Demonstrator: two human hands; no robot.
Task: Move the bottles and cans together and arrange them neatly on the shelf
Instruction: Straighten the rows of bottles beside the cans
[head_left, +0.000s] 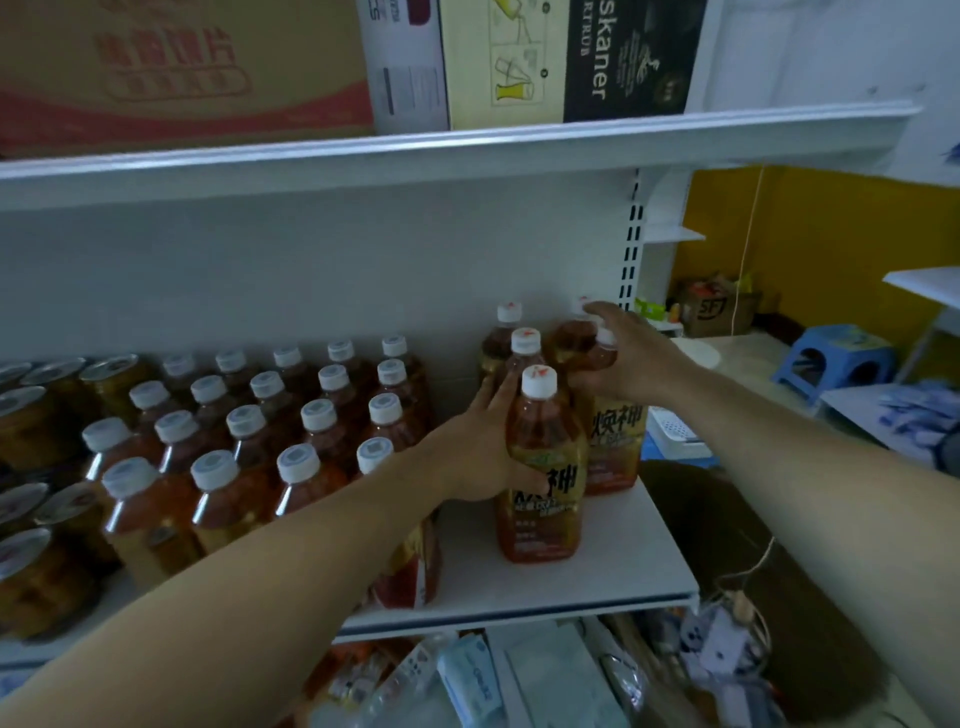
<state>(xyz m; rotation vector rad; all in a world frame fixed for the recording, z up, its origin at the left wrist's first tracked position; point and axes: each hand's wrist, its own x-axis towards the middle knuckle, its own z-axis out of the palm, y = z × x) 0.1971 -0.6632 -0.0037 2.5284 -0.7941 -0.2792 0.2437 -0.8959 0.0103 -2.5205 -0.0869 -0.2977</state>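
Closing the gap on the shelf (613, 561)
Left hand (483, 452) wraps the front bottle (543, 467); right hand (631, 358) clasps a rear bottle (574, 338), centre-right of frame, likely to slide both toward the packed rows (260, 441) at left.

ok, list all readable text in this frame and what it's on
"skaner": dark box on the top shelf; start cut off.
"焕神": right bottle, on its label.
"神": front bottle, on its label; the rest is hidden.
"SF": cardboard box, background right.
Blurred: red print on left carton; both bottles' small print.
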